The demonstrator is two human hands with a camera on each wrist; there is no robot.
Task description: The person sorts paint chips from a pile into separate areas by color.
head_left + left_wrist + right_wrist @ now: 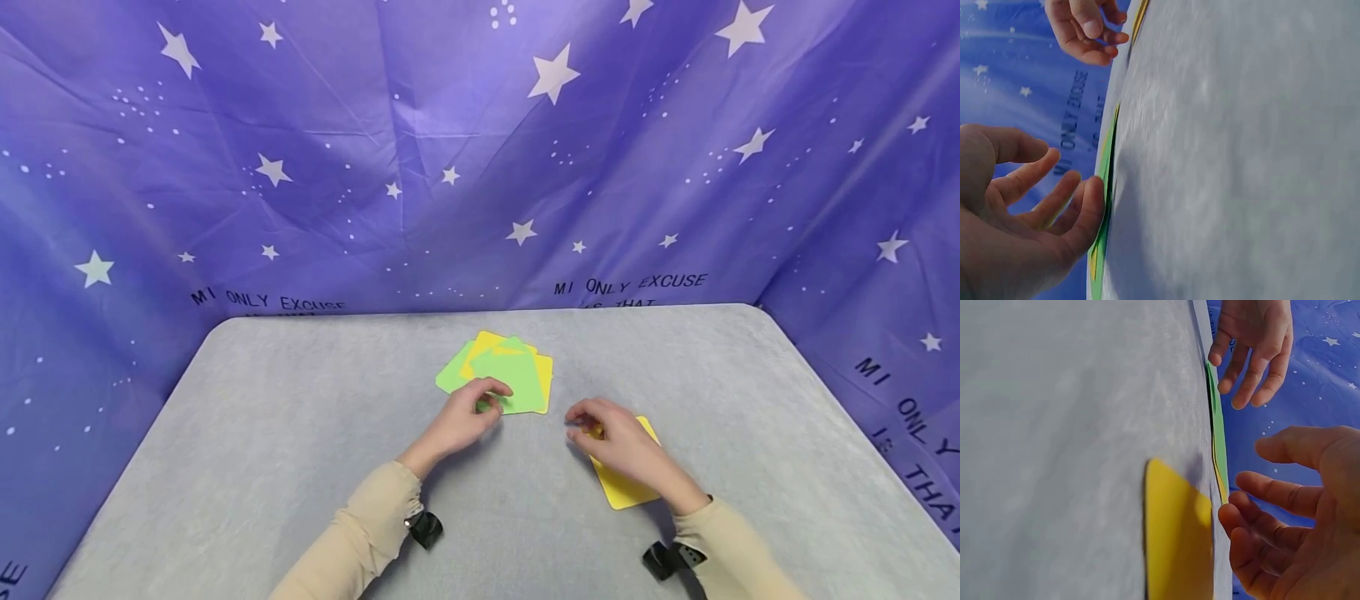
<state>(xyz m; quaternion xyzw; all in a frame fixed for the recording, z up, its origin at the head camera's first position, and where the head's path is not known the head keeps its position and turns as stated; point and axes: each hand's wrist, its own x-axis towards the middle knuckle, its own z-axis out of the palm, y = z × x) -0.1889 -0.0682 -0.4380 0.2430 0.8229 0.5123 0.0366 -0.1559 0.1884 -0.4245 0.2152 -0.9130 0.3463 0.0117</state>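
Note:
A loose, fanned pile of green cards (517, 379) and yellow cards (546, 375) lies toward the back of the table. My left hand (467, 414) is at the near edge of this pile, fingers loosely bent, with nothing in its grasp. In the left wrist view, its little finger is close against the green cards (1109, 156); whether it touches them I cannot tell. Over a separate yellow card or small stack (624, 490) hovers my right hand (621, 442), covering part of it. Its fingers are loosely bent and hold nothing, with the yellow piece (1175, 544) below them in the right wrist view.
A grey cloth covers the table (262, 417), which has rounded far corners. Behind and beside it hangs a purple curtain (450, 100) with white stars and printed words. A black wrist camera (425, 528) sits at the left cuff, and another camera (660, 562) at the right.

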